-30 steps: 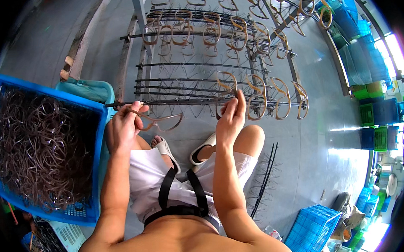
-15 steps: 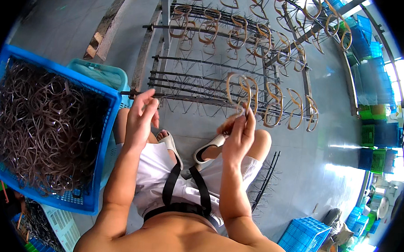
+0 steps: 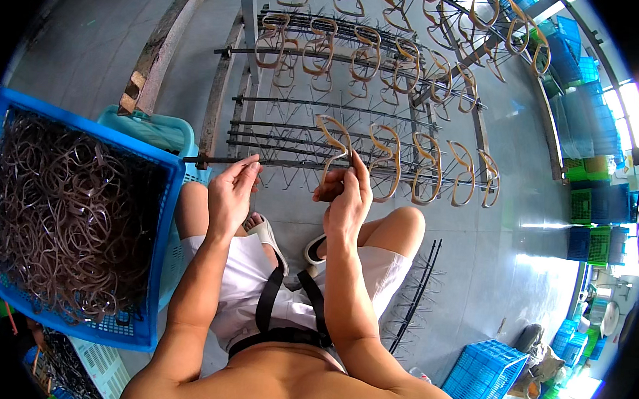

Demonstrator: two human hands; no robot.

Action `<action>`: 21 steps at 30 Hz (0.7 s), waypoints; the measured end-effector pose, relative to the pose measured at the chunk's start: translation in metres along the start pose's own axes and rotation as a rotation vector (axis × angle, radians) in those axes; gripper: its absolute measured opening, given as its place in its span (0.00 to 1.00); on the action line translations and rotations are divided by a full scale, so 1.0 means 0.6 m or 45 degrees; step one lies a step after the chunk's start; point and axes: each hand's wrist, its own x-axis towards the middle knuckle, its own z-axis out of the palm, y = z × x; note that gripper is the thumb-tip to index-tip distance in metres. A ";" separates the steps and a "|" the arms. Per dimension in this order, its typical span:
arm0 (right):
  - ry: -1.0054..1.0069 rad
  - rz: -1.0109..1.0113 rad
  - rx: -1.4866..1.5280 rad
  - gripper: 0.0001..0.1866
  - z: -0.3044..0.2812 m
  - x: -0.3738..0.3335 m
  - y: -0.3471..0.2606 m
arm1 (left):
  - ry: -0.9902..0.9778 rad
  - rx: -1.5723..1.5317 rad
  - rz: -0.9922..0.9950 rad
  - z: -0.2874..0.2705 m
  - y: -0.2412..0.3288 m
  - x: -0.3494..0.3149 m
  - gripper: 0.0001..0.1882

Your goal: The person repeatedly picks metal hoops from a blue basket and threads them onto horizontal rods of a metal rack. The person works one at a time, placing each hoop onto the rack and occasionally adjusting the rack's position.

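Note:
My right hand pinches a brown, translucent eyeglass frame at a black rod with thin wire prongs. The frame stands turned on end, its lower part partly hidden behind my fingers. Farther left, my left hand is closed, its thumb and fingertips pressed together on the same rod. To the right of my right hand, several like frames hang in a row from this rod, the nearest being an amber-edged eyeglass frame.
A blue crate full of dark eyeglass frames stands at my left, over a teal basket. Ahead is a metal rack with more pronged rods and hanging frames. Another pronged rod lies on the floor beside an empty-looking blue crate.
My right hand has moved left along the rod with the eyeglass frame. My left hand has shifted slightly right, and its spread fingers have closed at the rod.

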 end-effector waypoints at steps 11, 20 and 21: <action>-0.152 0.019 0.221 0.20 -0.012 0.000 0.002 | -0.028 -0.046 -0.035 0.000 0.001 0.001 0.14; -0.144 -0.036 -0.042 0.19 -0.021 0.001 0.004 | -0.048 -0.122 -0.031 -0.002 -0.005 0.003 0.14; -0.100 -0.040 -0.045 0.19 -0.018 -0.002 0.006 | -0.058 -0.109 -0.024 -0.002 -0.004 0.004 0.14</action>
